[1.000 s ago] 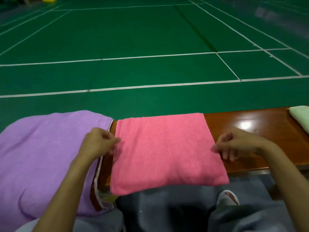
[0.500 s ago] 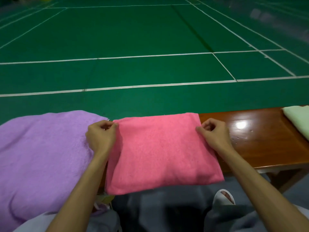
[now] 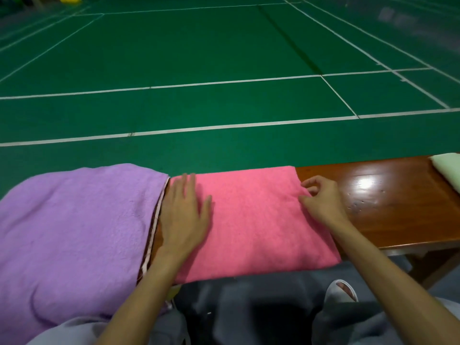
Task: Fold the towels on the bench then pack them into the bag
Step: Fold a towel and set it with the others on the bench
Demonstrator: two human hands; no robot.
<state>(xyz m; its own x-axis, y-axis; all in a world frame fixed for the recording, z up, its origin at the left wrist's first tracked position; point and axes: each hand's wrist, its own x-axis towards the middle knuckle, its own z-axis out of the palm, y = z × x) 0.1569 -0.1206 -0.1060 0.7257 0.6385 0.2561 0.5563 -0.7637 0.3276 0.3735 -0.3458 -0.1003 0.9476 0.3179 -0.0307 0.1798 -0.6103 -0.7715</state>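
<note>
The pink towel (image 3: 256, 220) lies folded on the table (image 3: 388, 207) before us, near edge hanging toward our lap (image 3: 249, 310), its width running left to right from hand to hand. Our left hand (image 3: 184, 215) presses flat on its left side, fingers straight, while our right hand (image 3: 323, 202) sits at its right edge, fingers loosely curled; whether they pinch the cloth we cannot tell. The next fold, we judge, carries that right edge leftward.

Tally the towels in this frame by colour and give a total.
Purple towel: 1
Pink towel: 1
Pale green towel, cut off by the frame's right edge: 1
Total: 3
</note>
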